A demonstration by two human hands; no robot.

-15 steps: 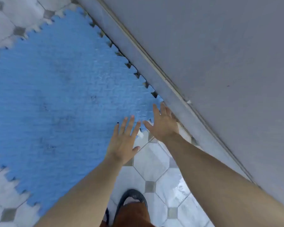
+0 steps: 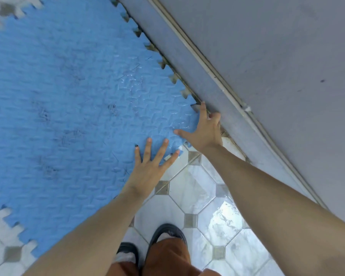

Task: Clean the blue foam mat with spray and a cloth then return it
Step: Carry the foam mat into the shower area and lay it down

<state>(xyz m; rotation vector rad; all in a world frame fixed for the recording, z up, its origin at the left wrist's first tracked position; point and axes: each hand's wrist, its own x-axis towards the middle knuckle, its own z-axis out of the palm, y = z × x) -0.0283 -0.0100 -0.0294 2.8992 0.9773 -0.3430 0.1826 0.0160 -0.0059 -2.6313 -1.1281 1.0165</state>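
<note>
Nearest, 2 dark shoes (image 2: 168,234) stand on the tiled floor (image 2: 191,188) below brown shorts (image 2: 165,257). Farther on, the left hand (image 2: 149,166) lies flat with fingers spread wide, palm down on the near right edge of the mat (image 2: 68,106), holding nothing. Just right of it, the right hand (image 2: 204,132) is also spread open, thumb on the mat's corner and fingertips at the base of the grey wall (image 2: 267,66). Beyond, the blue mat lies flat on the floor, its toothed far right edge against the wall.
</note>
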